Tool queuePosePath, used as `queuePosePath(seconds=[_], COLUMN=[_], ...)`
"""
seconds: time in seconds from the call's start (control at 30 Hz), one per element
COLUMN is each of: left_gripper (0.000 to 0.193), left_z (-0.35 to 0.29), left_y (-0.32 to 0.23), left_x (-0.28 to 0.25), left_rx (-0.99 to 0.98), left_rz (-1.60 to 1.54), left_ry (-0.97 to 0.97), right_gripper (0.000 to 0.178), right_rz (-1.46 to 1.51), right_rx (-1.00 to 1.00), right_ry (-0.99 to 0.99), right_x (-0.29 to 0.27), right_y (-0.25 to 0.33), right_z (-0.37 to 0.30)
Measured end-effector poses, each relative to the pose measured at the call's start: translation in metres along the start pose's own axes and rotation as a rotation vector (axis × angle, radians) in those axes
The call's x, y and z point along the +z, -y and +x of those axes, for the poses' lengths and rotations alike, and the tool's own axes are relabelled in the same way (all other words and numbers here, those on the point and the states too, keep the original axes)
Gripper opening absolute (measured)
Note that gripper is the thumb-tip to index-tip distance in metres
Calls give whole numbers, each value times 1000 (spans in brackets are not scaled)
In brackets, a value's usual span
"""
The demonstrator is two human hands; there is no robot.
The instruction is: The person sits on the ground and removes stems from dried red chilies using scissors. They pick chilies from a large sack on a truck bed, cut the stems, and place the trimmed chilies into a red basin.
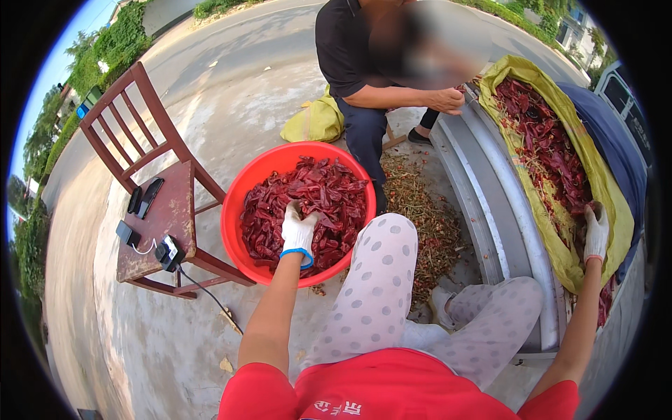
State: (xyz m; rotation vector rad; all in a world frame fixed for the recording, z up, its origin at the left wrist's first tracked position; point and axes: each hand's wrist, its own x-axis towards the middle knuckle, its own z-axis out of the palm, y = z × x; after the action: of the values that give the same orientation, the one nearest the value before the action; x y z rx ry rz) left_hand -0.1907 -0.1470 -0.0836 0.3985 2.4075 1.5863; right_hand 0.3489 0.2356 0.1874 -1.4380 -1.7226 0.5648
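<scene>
My left hand (299, 232), in a white glove with a blue cuff, is over the heap of dried red chillies (308, 185) in a red plastic basin (233, 248). Its thumb and a finger are apart, and nothing shows between them. At the right, my gloved right hand (596, 234) is at the inner side of a yellow woven sack (616, 203) full of dried chillies (549, 143) with stems. Its fingertips close around the end of a dark red chilli (578, 208).
A co-worker (350, 63) sits across from me, one hand (446, 101) by the sack. Chilli stems (423, 217) cover the ground between us. A worn wooden chair (157, 217) with small devices and a cable stands left. Metal side panels (483, 182) run below the sack; a yellow bag (315, 120) lies behind the basin.
</scene>
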Motion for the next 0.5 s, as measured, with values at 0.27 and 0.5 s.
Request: queuePosePath(seconds=[0.27, 0.5], left_gripper=[72, 51], left_z=[-133, -230], left_y=[-209, -219], left_x=[74, 171], left_rx=[447, 526], left_rz=[-251, -469], left_ry=[634, 975], right_gripper=[29, 27], right_rz=[335, 313], right_rx=[-70, -5], right_ry=[354, 578], right_x=[68, 63], right_y=[74, 127], right_z=[-126, -210])
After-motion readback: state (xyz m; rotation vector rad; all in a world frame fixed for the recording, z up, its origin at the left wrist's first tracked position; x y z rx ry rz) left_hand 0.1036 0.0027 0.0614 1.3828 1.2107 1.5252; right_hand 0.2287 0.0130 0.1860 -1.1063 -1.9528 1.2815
